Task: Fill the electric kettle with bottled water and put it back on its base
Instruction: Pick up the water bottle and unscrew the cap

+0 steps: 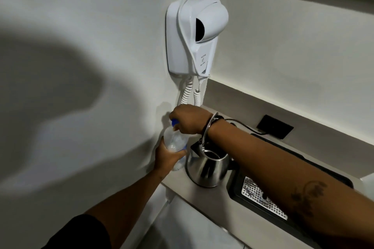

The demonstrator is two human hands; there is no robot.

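1. One clear water bottle (174,140) with a blue cap (174,122) stands beside one steel kettle (206,167), lid open, on the counter (194,194).
2. The left hand (169,156) wraps the bottle; the right hand (189,120) pinches the cap.

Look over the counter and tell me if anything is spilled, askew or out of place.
Nothing stands out. The kettle sits upright on the counter with its lid open. The left hand holds the bottle upright beside it, and the right hand grips the blue cap. No spilled water shows.
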